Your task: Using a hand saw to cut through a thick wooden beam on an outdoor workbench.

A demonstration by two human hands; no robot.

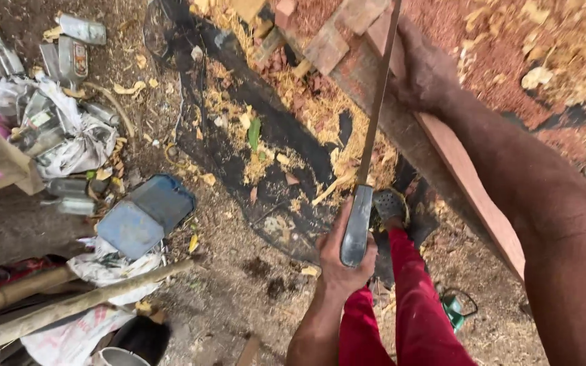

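My left hand (pixel 342 261) is shut on the grey handle of a long machete (pixel 373 122). Its thin blade runs up and away to the top edge. My right hand (pixel 420 68) grips the upper part of a reddish wooden plank (pixel 473 183) that slants from top centre down to the right. The blade passes just left of that hand and lies against the plank. Below the handle are my red trouser leg (pixel 408 291) and a foot in a grey sandal (pixel 391 203). Yellow wood shavings (pixel 320 115) lie under the plank.
A black sheet (pixel 272 135) covers the dirt ground under the shavings. A blue flat container (pixel 145 215) lies to the left, with crumpled foil and plastic waste (pixel 55 129) beyond it. Wooden poles (pixel 69 301) lie at lower left. A green object (pixel 453 308) is by my leg.
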